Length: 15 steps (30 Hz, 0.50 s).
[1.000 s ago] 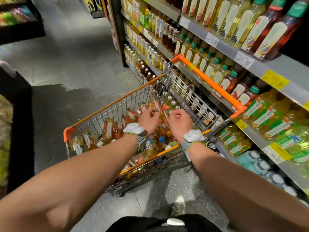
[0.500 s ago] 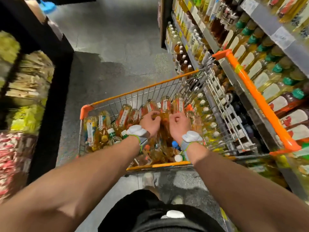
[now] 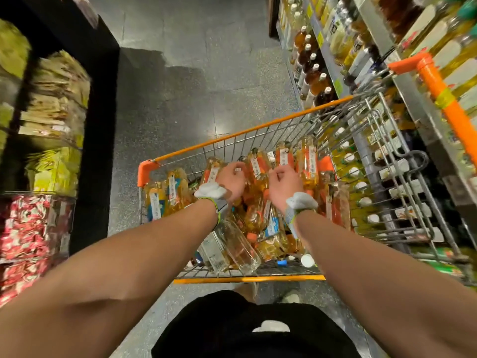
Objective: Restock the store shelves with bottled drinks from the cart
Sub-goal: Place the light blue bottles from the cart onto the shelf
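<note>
One wire cart (image 3: 247,279) stands before you on the grey speckled floor (image 3: 180,86). Your left hand (image 3: 232,178) and right hand (image 3: 282,188) are inside it. Each grip curls over the heaped tea bottles (image 3: 307,161), well over ten. You cannot tell if either holds one. The drink shelves (image 3: 418,104) run along the right and a snack rack (image 3: 100,125) stands left.

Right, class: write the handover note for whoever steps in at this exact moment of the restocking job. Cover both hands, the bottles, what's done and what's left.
Left hand: down among the bottles in the cart, fingers curled; blur hides whether it grips one.
Right hand: beside it over the same bottles, fingers curled; grip also unclear.
Things: amber bottles stand at the cart's far end and others lie nearer; the cart sits alongside the shelves on the right.
Done: cart is at the shelves; no bottle is lifted clear.
Left: lift bottles out and set them on the shelves.
</note>
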{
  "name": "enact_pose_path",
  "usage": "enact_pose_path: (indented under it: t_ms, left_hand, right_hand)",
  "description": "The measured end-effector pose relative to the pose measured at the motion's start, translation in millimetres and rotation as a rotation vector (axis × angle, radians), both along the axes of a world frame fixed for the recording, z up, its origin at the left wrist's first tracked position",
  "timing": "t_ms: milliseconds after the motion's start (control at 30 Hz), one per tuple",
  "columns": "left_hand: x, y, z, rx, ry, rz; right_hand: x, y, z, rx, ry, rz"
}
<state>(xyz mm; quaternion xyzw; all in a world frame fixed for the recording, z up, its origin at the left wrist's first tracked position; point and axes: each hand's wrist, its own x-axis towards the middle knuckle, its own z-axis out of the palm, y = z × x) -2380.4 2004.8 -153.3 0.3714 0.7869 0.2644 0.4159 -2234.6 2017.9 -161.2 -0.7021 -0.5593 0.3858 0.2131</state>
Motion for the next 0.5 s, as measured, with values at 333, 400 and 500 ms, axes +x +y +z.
enact_pose_path:
  t_ms: [333, 400, 500]
  left_hand:
    - [-9, 20, -16, -0.121, -0.074, -0.062]
    - [-4, 16, -21, -0.137, -0.099, -0.092]
    - [1, 11, -26, -0.132, -0.105, -0.114]
  right_hand:
    - [-18, 13, -26, -0.134, -0.163, 0.140]
    - [-20, 14, -36, -0.137, -0.185, 0.155]
    - [-22, 17, -49, -0.127, -0.204, 0.145]
